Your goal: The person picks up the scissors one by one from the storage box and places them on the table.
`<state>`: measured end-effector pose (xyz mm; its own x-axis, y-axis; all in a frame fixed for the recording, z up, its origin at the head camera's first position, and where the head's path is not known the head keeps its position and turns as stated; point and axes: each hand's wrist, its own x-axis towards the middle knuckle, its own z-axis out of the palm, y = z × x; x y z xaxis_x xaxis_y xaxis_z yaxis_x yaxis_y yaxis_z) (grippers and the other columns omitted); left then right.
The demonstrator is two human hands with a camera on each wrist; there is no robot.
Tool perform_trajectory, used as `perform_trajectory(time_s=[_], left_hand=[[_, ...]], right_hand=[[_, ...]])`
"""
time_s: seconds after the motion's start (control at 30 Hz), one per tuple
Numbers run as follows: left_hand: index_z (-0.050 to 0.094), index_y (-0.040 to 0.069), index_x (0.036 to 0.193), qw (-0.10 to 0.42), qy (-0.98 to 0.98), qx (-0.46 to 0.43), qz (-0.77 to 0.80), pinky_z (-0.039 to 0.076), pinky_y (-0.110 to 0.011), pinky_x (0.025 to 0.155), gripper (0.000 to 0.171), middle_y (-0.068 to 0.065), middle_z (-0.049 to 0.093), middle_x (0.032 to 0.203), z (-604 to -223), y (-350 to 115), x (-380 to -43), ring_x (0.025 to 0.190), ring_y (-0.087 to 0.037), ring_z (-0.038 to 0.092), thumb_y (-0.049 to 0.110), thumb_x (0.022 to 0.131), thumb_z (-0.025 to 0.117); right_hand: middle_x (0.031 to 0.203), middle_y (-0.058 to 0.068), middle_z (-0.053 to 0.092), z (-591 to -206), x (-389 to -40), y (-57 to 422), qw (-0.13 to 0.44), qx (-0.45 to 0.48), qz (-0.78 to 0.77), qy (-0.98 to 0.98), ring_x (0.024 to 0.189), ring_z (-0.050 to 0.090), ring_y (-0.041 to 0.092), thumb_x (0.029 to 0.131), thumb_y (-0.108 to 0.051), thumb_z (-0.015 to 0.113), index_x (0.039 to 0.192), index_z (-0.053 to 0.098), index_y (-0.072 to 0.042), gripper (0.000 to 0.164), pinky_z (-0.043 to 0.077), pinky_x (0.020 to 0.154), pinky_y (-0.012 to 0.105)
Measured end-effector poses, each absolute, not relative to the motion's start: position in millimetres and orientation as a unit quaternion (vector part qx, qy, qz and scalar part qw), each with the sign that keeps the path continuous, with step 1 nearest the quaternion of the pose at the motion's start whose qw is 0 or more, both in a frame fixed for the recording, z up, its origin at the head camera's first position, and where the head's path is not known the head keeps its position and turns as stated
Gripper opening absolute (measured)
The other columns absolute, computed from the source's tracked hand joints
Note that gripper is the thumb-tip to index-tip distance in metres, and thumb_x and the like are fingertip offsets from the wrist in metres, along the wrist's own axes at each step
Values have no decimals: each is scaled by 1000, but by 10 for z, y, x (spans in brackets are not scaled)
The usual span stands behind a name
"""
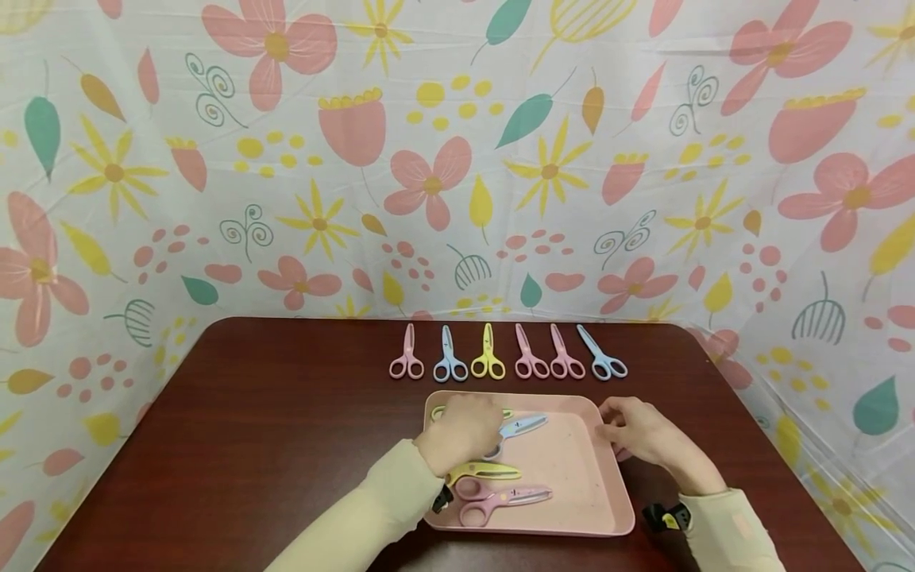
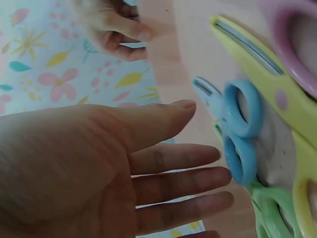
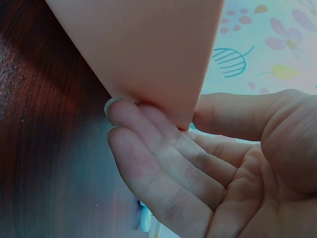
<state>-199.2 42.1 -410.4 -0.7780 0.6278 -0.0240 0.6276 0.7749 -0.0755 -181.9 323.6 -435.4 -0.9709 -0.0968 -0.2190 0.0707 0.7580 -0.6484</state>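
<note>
A pink tray (image 1: pixel 575 477) on the table holds several scissors. My left hand (image 1: pixel 468 429) hovers over its left part, fingers and thumb extended in the left wrist view, fingertips right by the handles of the blue scissors (image 2: pixel 242 114). Green scissors (image 2: pixel 277 213) lie beside these, partly hidden under the hand in the head view. Nearer me in the tray are yellow scissors (image 1: pixel 493 472) and pink scissors (image 1: pixel 515 496). At the tray's far right corner, my right hand (image 1: pixel 643 429) grips it, thumb at the rim and curled fingers against the outer wall (image 3: pixel 143 54).
Behind the tray, a row of scissors lies spaced along the table's (image 1: pixel 286 413) far edge: pink scissors (image 1: pixel 407 353), blue scissors (image 1: pixel 448 357), yellow scissors (image 1: pixel 488 355) and several more to the right. A flower-patterned sheet (image 1: pixel 429 183) hangs behind the table.
</note>
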Motion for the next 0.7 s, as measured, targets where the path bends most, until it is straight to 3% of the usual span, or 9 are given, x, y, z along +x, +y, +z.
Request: perform_trajectory(time_s=[0.37, 0.7], left_hand=[[67, 16, 92, -20, -943, -321, 81, 51, -32, 59, 11, 2, 66, 86, -4200, 523, -2073, 76, -16, 62, 24, 85, 72], [70, 17, 91, -10, -940, -309, 145, 50, -30, 58, 8, 0, 63, 86, -4265, 608, -2048, 74, -16, 60, 24, 91, 65]], right_hand=[[76, 8, 63, -4362, -1817, 3241, 118, -12, -355, 927, 62, 65, 21, 92, -3, 63, 107, 58, 7, 19, 56, 57, 39], [76, 8, 63, -4361, -1819, 3244, 117, -12, -359, 926, 63, 65, 22, 91, -3, 64, 107, 57, 7, 19, 56, 58, 39]])
